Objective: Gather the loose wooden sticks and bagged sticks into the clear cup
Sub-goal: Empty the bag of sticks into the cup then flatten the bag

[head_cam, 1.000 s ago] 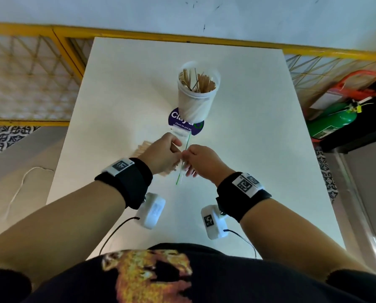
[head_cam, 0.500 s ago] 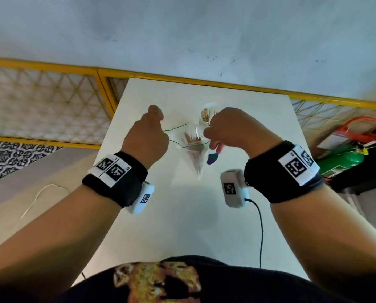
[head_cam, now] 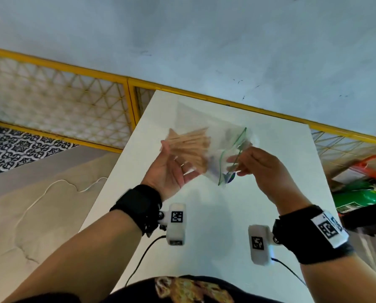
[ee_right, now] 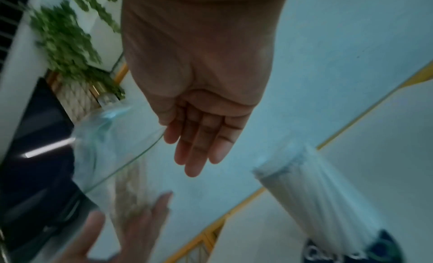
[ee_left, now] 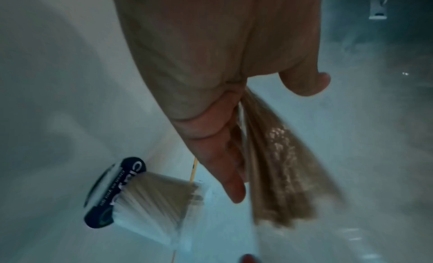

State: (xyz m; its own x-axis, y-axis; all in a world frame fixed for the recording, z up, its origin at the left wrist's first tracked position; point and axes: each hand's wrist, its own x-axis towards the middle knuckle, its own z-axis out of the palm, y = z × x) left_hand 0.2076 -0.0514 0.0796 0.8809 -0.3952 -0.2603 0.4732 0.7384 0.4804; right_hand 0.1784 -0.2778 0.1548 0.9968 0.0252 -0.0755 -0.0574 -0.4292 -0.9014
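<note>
Both hands are raised above the bench (head_cam: 204,226). Left hand (head_cam: 171,171) is palm-up, fingers spread flat, with a fan of wooden sticks (head_cam: 189,147) lying loose across it, not gripped. Right hand (head_cam: 257,165) pinches the clear zip bag (head_cam: 228,162) at its green-edged mouth; the bag looks tipped toward the left palm, contents blurred. Clear cup (ee_left: 150,196) stands on the bench below on a dark round label, already packed with sticks. Handling judgement: the sticks are light, stiff and smooth, so they would likely roll or slide off a flat palm; closing the fingers round the bundle mid-length and keeping the ends aligned before dropping them end-first into the cup looks safest. The bag is thin, limp and slippery, best held at the stiffer zip strip.
</note>
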